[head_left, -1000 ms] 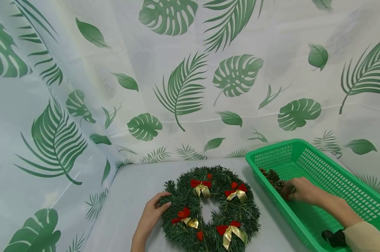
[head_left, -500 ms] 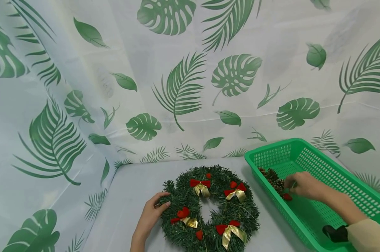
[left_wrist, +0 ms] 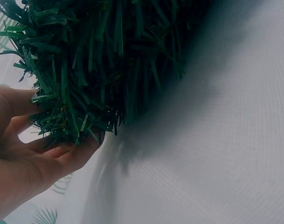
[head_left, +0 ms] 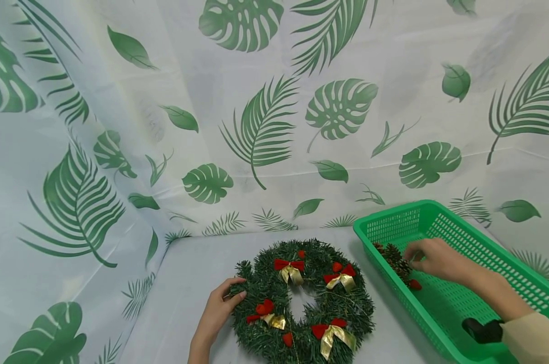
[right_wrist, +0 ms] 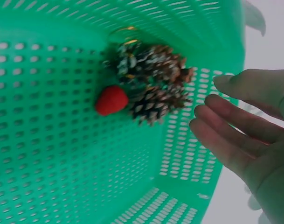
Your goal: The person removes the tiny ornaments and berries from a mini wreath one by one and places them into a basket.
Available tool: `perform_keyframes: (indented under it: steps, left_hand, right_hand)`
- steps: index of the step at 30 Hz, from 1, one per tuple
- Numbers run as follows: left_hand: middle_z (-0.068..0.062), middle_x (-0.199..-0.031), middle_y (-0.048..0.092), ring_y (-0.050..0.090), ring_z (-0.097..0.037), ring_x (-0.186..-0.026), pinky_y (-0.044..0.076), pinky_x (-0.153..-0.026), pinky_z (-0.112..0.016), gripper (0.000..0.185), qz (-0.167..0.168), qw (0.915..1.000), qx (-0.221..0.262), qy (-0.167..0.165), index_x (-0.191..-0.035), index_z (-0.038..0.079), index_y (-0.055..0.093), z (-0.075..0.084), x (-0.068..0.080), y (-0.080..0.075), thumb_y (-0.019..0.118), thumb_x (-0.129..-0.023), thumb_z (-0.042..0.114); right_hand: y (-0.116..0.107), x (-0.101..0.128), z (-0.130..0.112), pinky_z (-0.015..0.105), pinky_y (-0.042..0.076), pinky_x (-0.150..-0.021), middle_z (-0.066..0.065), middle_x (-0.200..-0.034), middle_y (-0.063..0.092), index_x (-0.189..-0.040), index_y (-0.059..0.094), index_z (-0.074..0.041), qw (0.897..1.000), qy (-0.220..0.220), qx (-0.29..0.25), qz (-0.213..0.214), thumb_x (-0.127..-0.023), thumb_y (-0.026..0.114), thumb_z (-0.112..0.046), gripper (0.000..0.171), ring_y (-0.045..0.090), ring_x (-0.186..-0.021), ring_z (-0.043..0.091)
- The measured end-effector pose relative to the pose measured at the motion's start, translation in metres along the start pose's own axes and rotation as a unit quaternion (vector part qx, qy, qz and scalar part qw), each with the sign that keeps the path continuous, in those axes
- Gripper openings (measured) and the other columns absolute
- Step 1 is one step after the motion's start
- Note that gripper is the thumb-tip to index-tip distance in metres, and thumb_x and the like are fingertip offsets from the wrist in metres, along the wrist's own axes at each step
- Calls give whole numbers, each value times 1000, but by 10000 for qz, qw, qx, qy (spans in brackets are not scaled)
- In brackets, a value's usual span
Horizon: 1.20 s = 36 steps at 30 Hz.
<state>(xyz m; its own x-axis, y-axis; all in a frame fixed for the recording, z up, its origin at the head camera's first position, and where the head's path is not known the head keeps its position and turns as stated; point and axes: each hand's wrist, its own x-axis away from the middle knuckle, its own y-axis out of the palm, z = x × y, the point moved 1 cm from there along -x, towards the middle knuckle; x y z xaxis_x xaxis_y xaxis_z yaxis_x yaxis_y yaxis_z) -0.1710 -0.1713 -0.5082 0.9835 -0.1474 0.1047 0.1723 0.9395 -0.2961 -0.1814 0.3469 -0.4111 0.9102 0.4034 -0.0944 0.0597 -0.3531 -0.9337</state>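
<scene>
- The backdrop behind both hands is white cloth (head_left: 274,202) printed with green palm and monstera leaves; it also runs along the person's left side.
- Beneath the left hand's work lies a white-covered table (head_left: 188,263).
- Around the right hand stands a green perforated basket (head_left: 465,242), set to the right of the wreath.
- Just right of the left hand, a round green wreath (head_left: 331,303) lies on the table, its near edge cut off in the head view.
- Behind the right hand, a pale sleeve (head_left: 534,338) covers the forearm.
- The left hand (head_left: 220,306) grips the wreath's left edge, thumb above and fingers curled under the tuft.
- The right hand (head_left: 438,258) has thumb and fingers parted and loosely bent, holding nothing.
- Left of the right hand's fingertips, pine cones (head_left: 395,255) cluster against the basket's left wall.
- Across the wreath, to the left hand's right, sit four red-and-gold bows (head_left: 291,273), with small red pieces among them.
- Behind the right hand, at the cuff, is a black object (head_left: 481,331).
- Beside the cones, on the person's side of the right fingertips, lies a red ornament (head_left: 414,284).
</scene>
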Motion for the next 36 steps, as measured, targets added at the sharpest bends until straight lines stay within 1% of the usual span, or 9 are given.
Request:
perform_keyframes:
  steps: [4, 5, 9, 12, 17, 21, 29, 33, 36]
  left_hand:
    - [-24, -157, 44, 57, -46, -131, 54, -98, -52, 41, -7, 10000, -7, 11, -137, 13, 64, -1, -1, 0, 71, -99, 27]
    - [-25, -157, 44, 57, -48, -131, 54, -98, -53, 42, -13, 10000, -33, 51, -137, 13, 64, 0, -1, 0, 71, -99, 28]
    - [-25, -157, 43, 54, -49, -133, 53, -99, -54, 42, 11, 10000, -58, 39, -137, 13, 64, -1, -1, 0, 71, -99, 29]
    - [-23, -158, 43, 53, -49, -135, 53, -100, -53, 42, 22, 10000, -14, -23, -137, 14, 64, -2, -1, -1, 71, -99, 29]
    - [-23, -158, 43, 53, -49, -135, 53, -100, -53, 42, -4, 10000, 39, -44, -137, 15, 64, -3, -1, -1, 72, -98, 29]
    - [-24, -158, 43, 54, -48, -134, 53, -100, -53, 42, -1, 10000, 16, -29, -138, 15, 64, -2, -1, -1, 71, -99, 29]
    - [-23, -158, 43, 51, -50, -136, 52, -102, -55, 41, 46, 9999, 57, -73, -138, 14, 64, 1, 2, 0, 71, -99, 27]
    - [-24, -158, 43, 51, -51, -136, 52, -101, -57, 40, 64, 9999, 70, -53, -138, 13, 64, 2, 2, 0, 69, -100, 24]
    - [-24, -157, 44, 52, -51, -135, 52, -101, -57, 40, 66, 9999, 76, -21, -139, 12, 63, 1, 1, 0, 68, -101, 23]
  right_hand:
    - [-5, -5, -8, 25, 56, -64, 3, -87, 75, -93, 76, -4, 9998, -143, -19, 107, -80, 79, 4, 15, 69, -74, 13]
    - [-6, -6, -11, 25, 56, -64, 4, -88, 75, -93, 76, -4, 9998, -169, -31, 111, -80, 80, 3, 15, 69, -75, 13]
    - [-11, -12, -20, 26, 56, -65, 4, -89, 75, -93, 76, -6, 9994, -282, -37, 180, -81, 80, 4, 16, 70, -76, 15]
    - [-13, -16, -29, 27, 56, -66, 3, -89, 75, -93, 76, -7, 9992, -339, -32, 218, -81, 80, 3, 16, 71, -77, 17]
    - [-16, -22, -43, 28, 57, -68, 4, -91, 75, -95, 75, -7, 9990, -420, -65, 158, -83, 80, 3, 17, 71, -81, 20]
    - [-17, -27, -52, 28, 57, -68, 5, -93, 76, -97, 76, -6, 9984, -535, -79, 136, -83, 80, 3, 17, 71, -81, 21]
    - [-20, -37, -70, 26, 56, -67, 4, -93, 76, -98, 76, -6, 9973, -677, -246, 113, -85, 79, 1, 15, 71, -79, 15]
    - [-21, -42, -79, 28, 57, -69, 6, -95, 75, -98, 76, -7, 9970, -718, -264, 135, -86, 78, 1, 15, 71, -82, 19]
    - [-20, -46, -85, 28, 57, -69, 7, -97, 75, -100, 76, -6, 9967, -711, -378, 94, -87, 75, 3, 16, 71, -83, 20]
